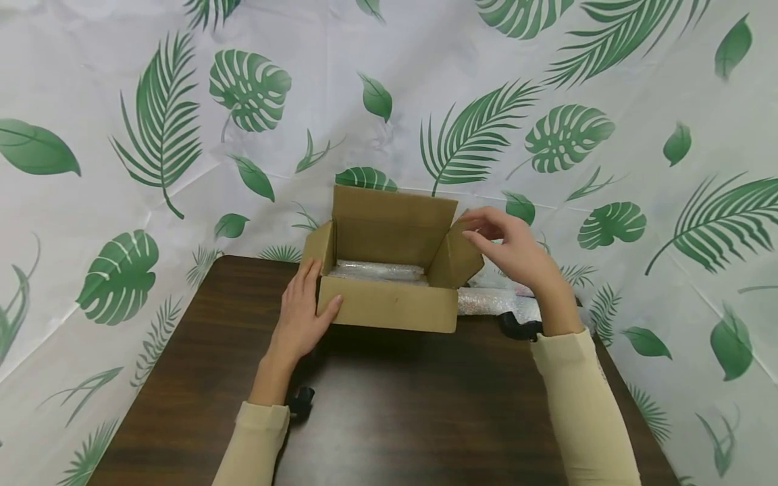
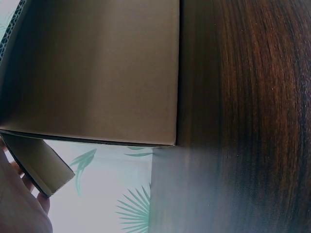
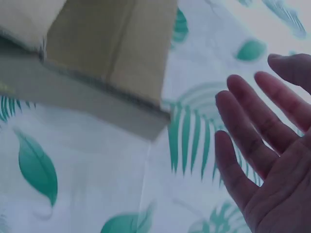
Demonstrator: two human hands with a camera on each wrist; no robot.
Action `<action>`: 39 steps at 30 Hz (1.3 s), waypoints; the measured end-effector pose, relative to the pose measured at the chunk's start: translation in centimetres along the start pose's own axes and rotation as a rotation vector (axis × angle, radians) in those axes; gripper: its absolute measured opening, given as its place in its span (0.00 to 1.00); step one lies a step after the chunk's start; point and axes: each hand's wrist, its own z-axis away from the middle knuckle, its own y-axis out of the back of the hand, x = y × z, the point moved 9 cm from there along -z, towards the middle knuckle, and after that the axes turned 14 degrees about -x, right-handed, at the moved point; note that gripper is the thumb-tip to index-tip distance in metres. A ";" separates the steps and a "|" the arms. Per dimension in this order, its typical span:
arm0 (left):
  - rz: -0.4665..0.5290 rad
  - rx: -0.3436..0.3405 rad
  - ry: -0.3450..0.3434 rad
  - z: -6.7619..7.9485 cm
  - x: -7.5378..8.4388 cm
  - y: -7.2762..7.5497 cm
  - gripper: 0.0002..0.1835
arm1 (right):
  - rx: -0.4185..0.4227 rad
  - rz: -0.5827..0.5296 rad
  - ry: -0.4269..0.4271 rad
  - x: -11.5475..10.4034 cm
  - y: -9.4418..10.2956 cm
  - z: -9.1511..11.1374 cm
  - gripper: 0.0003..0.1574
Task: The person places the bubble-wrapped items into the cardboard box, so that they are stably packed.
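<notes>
An open cardboard box (image 1: 389,305) stands at the far part of the table with its flaps up. Bubble-wrapped items (image 1: 379,271) lie inside; what they wrap cannot be seen. My left hand (image 1: 299,312) rests against the box's left front corner, fingers along the outside of the left flap (image 2: 41,162) and thumb at the front wall. Beside the right flap (image 1: 458,255), my right hand (image 1: 509,244) is raised. In the right wrist view its fingers (image 3: 250,126) are loosely spread, apart from the cardboard, with nothing held.
More bubble wrap (image 1: 489,302) lies on the table right of the box, partly behind the right forearm. The dark wooden table (image 1: 413,412) extends toward me. A white sheet with green leaves (image 1: 377,98) hangs behind. Each wrist bears a black device (image 1: 300,403).
</notes>
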 end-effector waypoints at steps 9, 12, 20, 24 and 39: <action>0.012 -0.003 0.000 -0.1 -0.1 -0.1 0.48 | 0.074 0.005 -0.083 6.0 0.8 2.8 0.24; 0.006 0.000 -0.005 -0.1 0.0 -0.1 0.48 | 0.031 0.025 -0.115 8.4 -1.0 2.7 0.24; 0.016 0.005 -0.015 0.1 0.0 -0.4 0.48 | -0.178 0.104 -0.246 15.2 -8.6 2.0 0.32; 0.018 0.018 -0.023 0.1 0.2 -0.3 0.47 | -0.214 0.220 -0.279 17.3 -10.9 1.6 0.41; 0.005 0.030 -0.018 0.1 -0.2 -0.5 0.47 | -0.246 0.397 -0.365 19.4 -15.0 1.4 0.45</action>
